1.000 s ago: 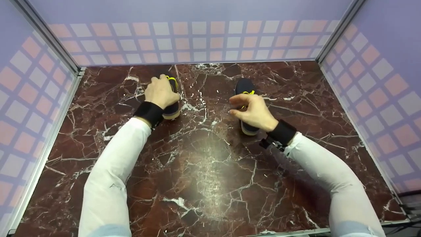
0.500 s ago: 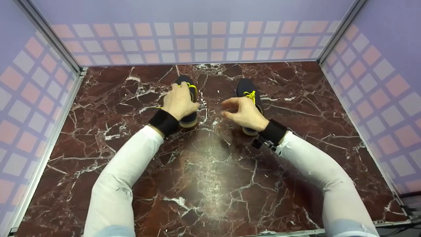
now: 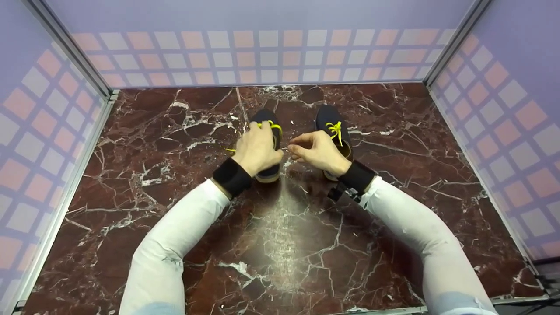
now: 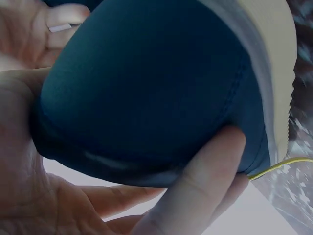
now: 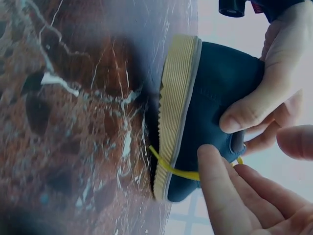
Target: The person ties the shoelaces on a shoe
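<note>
My left hand (image 3: 257, 149) grips the heel part of a dark navy sneaker (image 3: 264, 115) with yellow laces (image 3: 277, 127) and a ridged tan sole (image 5: 177, 83). In the left wrist view, its thumb and fingers wrap the shoe's heel (image 4: 146, 93). A loose lace end (image 5: 164, 164) hangs over the side by the sole. My right hand (image 3: 318, 152) hovers between the two shoes, thumb and fingers bent and apart, with nothing seen between them; its fingers come close to the gripped shoe. The matching sneaker (image 3: 327, 116), its lace in a bow (image 3: 335, 130), lies partly under that hand.
Both shoes are on a dark red marbled tabletop (image 3: 280, 245), toes towards the back. Lilac panels with pink and white squares (image 3: 267, 57) stand at the back and both sides. Each wrist wears a black band (image 3: 232, 177).
My left hand has carried its sneaker to the right and slightly nearer, towards the other shoe. My right hand has shifted left, uncovering more of the right shoe's bow and opening.
</note>
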Demonstrator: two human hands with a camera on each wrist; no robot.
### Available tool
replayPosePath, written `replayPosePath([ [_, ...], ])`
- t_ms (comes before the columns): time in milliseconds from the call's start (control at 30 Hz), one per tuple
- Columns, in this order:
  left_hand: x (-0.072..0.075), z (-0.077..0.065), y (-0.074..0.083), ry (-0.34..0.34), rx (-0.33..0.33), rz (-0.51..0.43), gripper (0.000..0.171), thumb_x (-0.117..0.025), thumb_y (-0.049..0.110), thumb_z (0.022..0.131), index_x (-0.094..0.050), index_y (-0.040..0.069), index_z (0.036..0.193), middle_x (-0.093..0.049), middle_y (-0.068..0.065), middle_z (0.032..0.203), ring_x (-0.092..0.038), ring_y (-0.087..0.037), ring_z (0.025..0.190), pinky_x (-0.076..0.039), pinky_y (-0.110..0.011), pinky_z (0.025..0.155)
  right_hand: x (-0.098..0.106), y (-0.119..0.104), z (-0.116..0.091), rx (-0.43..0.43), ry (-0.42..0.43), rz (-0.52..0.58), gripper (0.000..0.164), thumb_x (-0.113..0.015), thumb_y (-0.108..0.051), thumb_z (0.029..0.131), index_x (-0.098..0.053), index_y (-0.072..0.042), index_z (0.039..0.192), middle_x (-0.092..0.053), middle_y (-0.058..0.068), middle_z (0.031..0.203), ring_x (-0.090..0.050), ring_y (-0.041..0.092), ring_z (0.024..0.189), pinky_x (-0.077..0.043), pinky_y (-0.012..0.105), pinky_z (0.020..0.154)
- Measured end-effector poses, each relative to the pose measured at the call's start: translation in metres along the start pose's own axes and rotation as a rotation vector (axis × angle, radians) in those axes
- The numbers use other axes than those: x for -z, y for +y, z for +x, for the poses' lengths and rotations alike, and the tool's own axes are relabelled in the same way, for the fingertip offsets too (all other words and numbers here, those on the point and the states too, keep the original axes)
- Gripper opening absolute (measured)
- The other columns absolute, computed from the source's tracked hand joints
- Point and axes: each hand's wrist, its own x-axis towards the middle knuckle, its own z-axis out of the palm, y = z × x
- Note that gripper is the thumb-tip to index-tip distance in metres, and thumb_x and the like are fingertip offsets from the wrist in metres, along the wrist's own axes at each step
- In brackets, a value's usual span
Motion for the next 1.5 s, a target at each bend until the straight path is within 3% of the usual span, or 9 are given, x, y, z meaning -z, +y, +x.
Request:
replayPosePath([
  [167, -0.007, -0.019, 0.017, 0.016, -0.074, 0.035, 0.072, -0.081, 0.037, 0.09, -0.056, -0.003, 0.144, -0.064, -0.027, 0.131, -0.076, -0.048, 0.104, -0.067, -0.058, 0.09, -0.005, -0.002, -0.006, -0.01, 0.022, 0.066, 0.028, -0.074, -0.016, 0.106, -0.082, 0.006, 0.122, -0.085, 0.028, 0.105, -0.086, 0.022, 0.081, -0.072, 0.043, 0.077],
  [400, -0.016, -0.043, 0.029, 0.071, -0.134, 0.052, 0.065, -0.082, 0.031, 0.088, -0.06, -0.006, 0.137, -0.065, -0.026, 0.123, -0.077, -0.047, 0.095, -0.068, -0.059, 0.08, -0.008, 0.003, -0.018, 0.078, 0.098, -0.191, 0.032, -0.082, -0.029, 0.097, -0.087, -0.003, 0.115, -0.088, 0.014, 0.102, -0.079, 0.008, 0.076, -0.061, 0.017, 0.071],
  [567, -0.021, -0.056, 0.034, 0.102, -0.165, 0.056, 0.061, -0.082, 0.025, 0.085, -0.06, -0.006, 0.133, -0.065, -0.025, 0.117, -0.077, -0.046, 0.089, -0.068, -0.059, 0.074, -0.012, 0.008, -0.026, 0.097, 0.116, -0.245, 0.033, -0.082, -0.025, 0.091, -0.086, -0.002, 0.114, -0.088, 0.014, 0.095, -0.081, 0.017, 0.08, -0.058, 0.017, 0.071],
  [933, -0.037, -0.076, 0.04, 0.139, -0.232, 0.057, 0.095, -0.087, 0.029, 0.083, -0.047, -0.014, 0.158, -0.064, -0.028, 0.129, -0.078, -0.044, 0.08, -0.068, -0.054, 0.065, -0.017, 0.017, -0.04, 0.1, 0.128, -0.256, 0.039, -0.086, -0.019, 0.086, -0.086, -0.004, 0.121, -0.085, 0.012, 0.09, -0.073, 0.011, 0.073, -0.054, 0.017, 0.069],
  [1067, -0.031, -0.074, 0.033, 0.058, -0.24, -0.015, 0.093, -0.085, 0.04, 0.089, -0.048, -0.012, 0.157, -0.065, -0.029, 0.13, -0.078, -0.044, 0.086, -0.069, -0.054, 0.071, -0.016, 0.019, -0.041, 0.078, 0.114, -0.193, 0.039, -0.087, -0.02, 0.088, -0.084, -0.002, 0.123, -0.086, 0.015, 0.094, -0.074, 0.01, 0.074, -0.057, 0.017, 0.07],
  [1167, -0.019, -0.067, 0.019, -0.001, -0.213, -0.141, 0.089, -0.079, 0.052, 0.096, -0.05, -0.007, 0.156, -0.068, -0.028, 0.134, -0.076, -0.041, 0.102, -0.069, -0.054, 0.087, -0.015, 0.021, -0.041, -0.001, 0.092, -0.041, 0.036, -0.083, -0.018, 0.095, -0.081, 0.003, 0.125, -0.085, 0.02, 0.097, -0.076, 0.009, 0.071, -0.067, 0.025, 0.068],
  [1333, -0.001, -0.055, -0.013, 0.037, -0.158, -0.31, 0.038, -0.07, 0.037, 0.104, -0.076, 0.002, 0.119, -0.081, -0.018, 0.109, -0.076, -0.032, 0.092, -0.064, -0.047, 0.085, -0.016, 0.019, -0.04, -0.134, 0.091, 0.21, 0.03, -0.068, -0.022, 0.109, -0.079, 0.005, 0.116, -0.078, 0.015, 0.079, -0.077, 0.016, 0.061, -0.07, 0.04, 0.062],
  [1400, 0.0, -0.052, -0.024, -0.033, -0.128, -0.367, 0.032, -0.064, 0.032, 0.107, -0.08, 0.006, 0.097, -0.082, -0.011, 0.088, -0.075, -0.026, 0.073, -0.062, -0.041, 0.072, -0.018, 0.018, -0.039, -0.156, 0.107, 0.235, 0.035, -0.064, -0.028, 0.113, -0.078, 0.004, 0.11, -0.073, 0.009, 0.072, -0.075, 0.016, 0.058, -0.069, 0.039, 0.058],
  [1500, -0.008, -0.048, -0.037, -0.233, -0.06, -0.48, 0.055, -0.052, 0.041, 0.115, -0.081, 0.007, 0.083, -0.08, -0.007, 0.073, -0.075, -0.017, 0.058, -0.06, -0.033, 0.059, -0.021, 0.019, -0.038, -0.193, 0.112, 0.263, 0.041, -0.06, -0.038, 0.116, -0.073, -0.001, 0.105, -0.068, 0.004, 0.067, -0.072, 0.016, 0.053, -0.065, 0.035, 0.052],
])
